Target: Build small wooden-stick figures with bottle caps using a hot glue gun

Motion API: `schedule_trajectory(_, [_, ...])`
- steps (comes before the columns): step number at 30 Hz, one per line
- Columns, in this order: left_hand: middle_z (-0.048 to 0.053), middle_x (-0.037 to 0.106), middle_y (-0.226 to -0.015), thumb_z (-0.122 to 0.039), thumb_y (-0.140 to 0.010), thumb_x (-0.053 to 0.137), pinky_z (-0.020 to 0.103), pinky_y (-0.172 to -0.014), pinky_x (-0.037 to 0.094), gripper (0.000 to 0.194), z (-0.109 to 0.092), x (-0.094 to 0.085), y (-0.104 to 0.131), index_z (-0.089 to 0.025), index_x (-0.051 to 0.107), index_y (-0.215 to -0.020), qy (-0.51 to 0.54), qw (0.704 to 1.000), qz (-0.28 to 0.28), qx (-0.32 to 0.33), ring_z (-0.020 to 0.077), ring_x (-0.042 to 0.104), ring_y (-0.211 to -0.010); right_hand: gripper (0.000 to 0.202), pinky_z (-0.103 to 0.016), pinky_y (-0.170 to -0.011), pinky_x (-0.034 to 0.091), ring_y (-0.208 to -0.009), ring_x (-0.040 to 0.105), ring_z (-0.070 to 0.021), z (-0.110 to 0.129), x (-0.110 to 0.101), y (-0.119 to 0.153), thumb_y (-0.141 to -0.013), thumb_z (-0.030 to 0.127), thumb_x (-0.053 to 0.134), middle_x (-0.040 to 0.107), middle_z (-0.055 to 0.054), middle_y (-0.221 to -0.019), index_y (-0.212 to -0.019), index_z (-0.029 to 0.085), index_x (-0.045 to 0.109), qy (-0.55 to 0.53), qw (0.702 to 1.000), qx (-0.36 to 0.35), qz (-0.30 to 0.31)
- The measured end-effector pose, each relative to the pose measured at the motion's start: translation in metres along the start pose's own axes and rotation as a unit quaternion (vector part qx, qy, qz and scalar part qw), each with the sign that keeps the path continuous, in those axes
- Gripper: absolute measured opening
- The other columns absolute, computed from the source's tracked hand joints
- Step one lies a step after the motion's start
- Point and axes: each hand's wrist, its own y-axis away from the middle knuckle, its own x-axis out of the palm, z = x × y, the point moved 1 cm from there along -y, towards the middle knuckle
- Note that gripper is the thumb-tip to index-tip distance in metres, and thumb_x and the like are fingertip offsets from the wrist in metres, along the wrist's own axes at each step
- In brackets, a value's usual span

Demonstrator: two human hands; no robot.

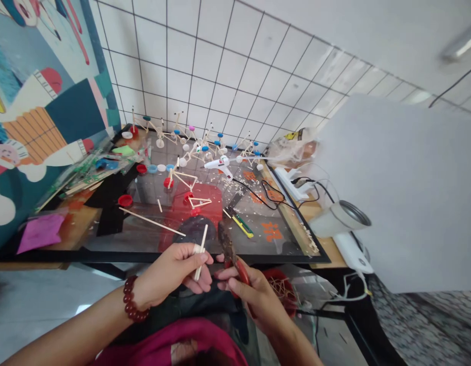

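Note:
Pinched between the thumb and fingers of my left hand [185, 267] is a short pale wooden stick [201, 251], held nearly upright at the table's front edge. My right hand [246, 290] is wrapped round the red handles of a pair of pliers [228, 246], whose dark jaws point up beside the stick without touching it. A long thin stick [153, 221] lies on the glass tabletop beyond my left hand. Farther back, a small frame of sticks [200, 202] rests with red bottle caps on the table.
A white glue gun [222, 166] with a black cord lies mid-table. A yellow-green cutter [243, 226] is near the front. Stick-and-cap models [205, 145] stand at the back. A red container of stick pieces [281, 290] sits below right; a white cup [340, 217] is at the right.

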Motion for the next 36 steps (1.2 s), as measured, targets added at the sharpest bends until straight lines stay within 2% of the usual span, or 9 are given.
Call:
schedule_trajectory(4, [0.007, 0.072, -0.063, -0.053, -0.072, 0.077, 0.025, -0.053, 0.053, 0.043, -0.021, -0.005, -0.005, -0.012, 0.068, -0.084, -0.034, 0.999, 0.026, 0.028, 0.0170, 0.069, -0.057, 0.021, -0.046, -0.101, 0.046, -0.111, 0.064, -0.0288, 0.016, -0.009, -0.004, -0.069, 0.034, 0.084, 0.070, -0.009, -0.114, -0.086, 0.022, 0.080, -0.036, 0.999, 0.026, 0.027])
schedule_trajectory(7, [0.007, 0.072, -0.066, -0.049, -0.073, 0.078, 0.026, -0.056, 0.052, 0.039, -0.048, -0.005, -0.019, -0.012, 0.069, -0.083, -0.030, 0.997, 0.031, 0.071, 0.0168, 0.068, -0.059, 0.020, -0.045, -0.096, 0.050, -0.108, 0.065, -0.0291, 0.042, -0.012, -0.022, -0.066, 0.029, 0.082, 0.074, -0.007, -0.102, -0.085, 0.024, 0.079, -0.054, 0.998, 0.001, 0.017])
schedule_trajectory(11, [0.009, 0.074, -0.080, -0.040, -0.073, 0.081, 0.029, -0.072, 0.053, 0.031, -0.088, -0.001, -0.047, -0.011, 0.071, -0.078, 0.003, 0.990, 0.057, 0.130, 0.0170, 0.067, -0.074, 0.023, -0.043, -0.088, 0.054, -0.111, 0.064, -0.0287, 0.087, -0.005, -0.068, -0.056, 0.023, 0.081, 0.070, -0.003, -0.116, -0.079, 0.026, 0.075, -0.113, 0.987, -0.109, -0.032])
schedule_trajectory(16, [0.005, 0.069, -0.081, -0.040, -0.070, 0.084, 0.029, -0.077, 0.049, 0.029, -0.113, 0.008, -0.066, -0.013, 0.073, -0.074, 0.053, 0.977, 0.155, 0.136, 0.0145, 0.061, -0.073, 0.030, -0.039, -0.069, 0.057, -0.073, 0.069, -0.0229, 0.118, 0.010, -0.116, -0.058, 0.032, 0.081, 0.072, -0.002, -0.079, -0.085, 0.025, 0.072, -0.150, 0.975, -0.156, -0.048])
schedule_trajectory(20, [0.004, 0.064, -0.073, -0.048, -0.067, 0.084, 0.027, -0.079, 0.045, 0.036, -0.104, 0.009, -0.065, -0.014, 0.073, -0.066, 0.041, 0.968, 0.180, 0.169, 0.0156, 0.059, -0.076, 0.021, -0.029, -0.052, 0.049, -0.048, 0.056, -0.0154, 0.108, 0.015, -0.123, -0.060, 0.029, 0.078, 0.060, 0.004, -0.055, -0.079, 0.024, 0.070, -0.163, 0.977, -0.133, -0.045])
schedule_trajectory(23, [0.005, 0.063, -0.070, -0.049, -0.071, 0.082, 0.027, -0.078, 0.045, 0.037, -0.090, 0.002, -0.061, -0.014, 0.072, -0.065, 0.050, 0.963, 0.228, 0.133, 0.0164, 0.059, -0.076, 0.017, -0.034, -0.065, 0.053, -0.075, 0.068, -0.0228, 0.098, 0.012, -0.112, -0.057, 0.019, 0.071, 0.073, -0.004, -0.086, -0.074, 0.024, 0.070, -0.154, 0.983, -0.098, -0.018])
schedule_trajectory(27, [0.005, 0.063, -0.071, -0.044, -0.076, 0.078, 0.034, -0.079, 0.049, 0.032, -0.074, -0.012, -0.060, -0.014, 0.068, -0.072, 0.170, 0.950, 0.260, 0.040, 0.0200, 0.067, -0.073, 0.020, -0.045, -0.090, 0.049, -0.109, 0.064, -0.0298, 0.090, 0.002, -0.095, -0.050, 0.012, 0.064, 0.072, -0.006, -0.112, -0.067, 0.022, 0.067, -0.162, 0.984, -0.061, -0.032])
schedule_trajectory(32, [0.005, 0.064, -0.070, -0.045, -0.076, 0.078, 0.029, -0.073, 0.049, 0.034, -0.057, -0.010, -0.055, -0.013, 0.066, -0.071, 0.190, 0.959, 0.209, 0.005, 0.0163, 0.066, -0.067, 0.013, -0.047, -0.086, 0.048, -0.109, 0.064, -0.0316, 0.077, 0.004, -0.080, -0.050, 0.019, 0.065, 0.073, -0.005, -0.111, -0.059, 0.023, 0.056, -0.186, 0.982, -0.024, -0.026])
schedule_trajectory(36, [0.009, 0.067, -0.080, -0.047, -0.074, 0.080, 0.030, -0.086, 0.048, 0.037, -0.048, -0.010, -0.045, -0.013, 0.068, -0.066, 0.153, 0.969, 0.192, -0.002, 0.0206, 0.067, -0.089, 0.017, -0.047, -0.078, 0.049, -0.105, 0.064, -0.0348, 0.070, 0.010, -0.069, -0.049, 0.023, 0.068, 0.072, -0.007, -0.115, -0.052, 0.023, 0.052, -0.209, 0.977, -0.014, -0.036])
